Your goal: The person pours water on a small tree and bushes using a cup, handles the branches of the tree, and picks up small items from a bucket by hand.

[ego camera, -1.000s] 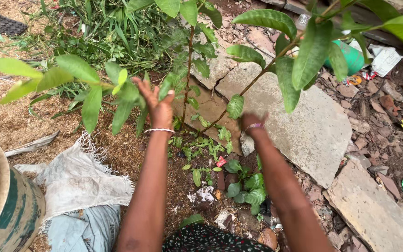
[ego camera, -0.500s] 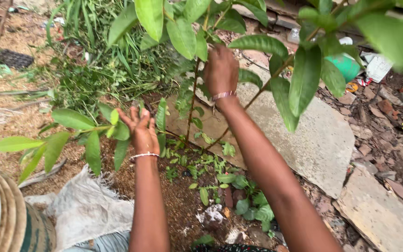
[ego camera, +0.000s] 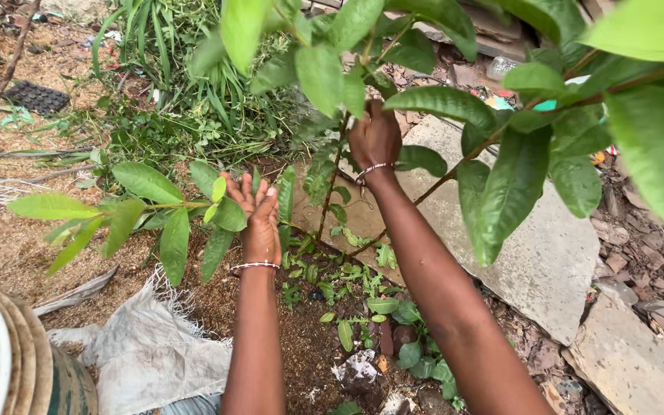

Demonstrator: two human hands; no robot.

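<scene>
A young green-leaved sapling rises from the soil, its thin main stem (ego camera: 330, 192) upright in the middle of the view. My right hand (ego camera: 375, 138) is closed around that stem high up, among the upper leaves. My left hand (ego camera: 255, 211) is lower and to the left, fingers spread apart, touching the leaves of a low side branch (ego camera: 170, 206) that reaches out to the left. Both wrists wear thin bracelets. Another long branch (ego camera: 463, 165) leans off to the right over a stone slab.
Flat stone slabs (ego camera: 539, 253) lie to the right of the plant, with rubble and litter beyond. A white woven sack (ego camera: 147, 350) and a round container (ego camera: 17, 361) sit at lower left. Tall grass (ego camera: 186, 100) grows behind. Small weeds cover the soil at the plant's base.
My right hand rose from the base of the plant to the upper stem and closed on it. My left hand dropped slightly and stays spread at the side branch's leaves.
</scene>
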